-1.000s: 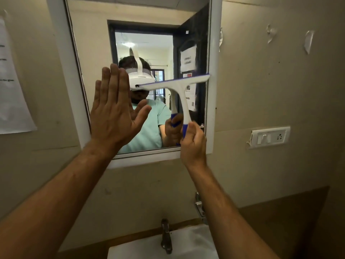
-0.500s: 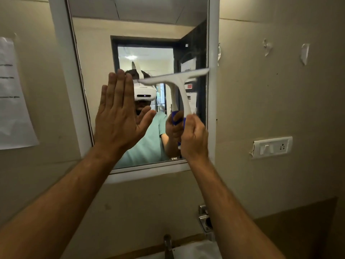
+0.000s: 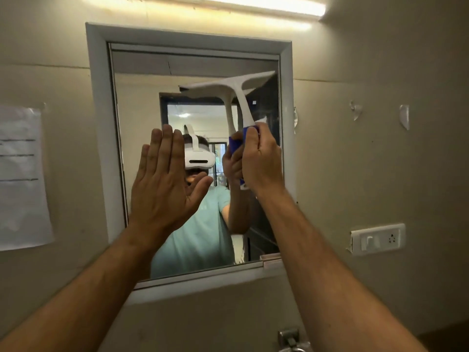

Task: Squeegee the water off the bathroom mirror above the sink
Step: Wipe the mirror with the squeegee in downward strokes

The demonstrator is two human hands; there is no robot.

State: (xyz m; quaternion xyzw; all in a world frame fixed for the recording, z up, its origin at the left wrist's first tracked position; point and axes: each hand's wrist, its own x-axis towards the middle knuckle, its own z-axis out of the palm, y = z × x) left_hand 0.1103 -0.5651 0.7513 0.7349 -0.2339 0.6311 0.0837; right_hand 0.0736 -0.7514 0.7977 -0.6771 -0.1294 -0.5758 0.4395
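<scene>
A white-framed mirror (image 3: 142,102) hangs on the beige wall. My right hand (image 3: 261,161) grips the blue handle of a white squeegee (image 3: 237,91). Its blade lies tilted against the glass in the upper right part of the mirror, right end higher. My left hand (image 3: 162,184) is flat, fingers straight and together, palm toward the glass at the mirror's lower left; whether it touches I cannot tell. The reflection shows a person in a headset and a teal shirt.
A tube light (image 3: 253,6) glows above the mirror. A paper sheet (image 3: 20,174) is taped to the wall on the left. A white switch plate (image 3: 378,238) sits on the right wall. A metal fitting (image 3: 289,337) shows at the bottom edge.
My right hand has carried the squeegee up the mirror toward its upper right. The view has tilted upward, so the sink and tap have dropped out of sight. My left hand stays flat.
</scene>
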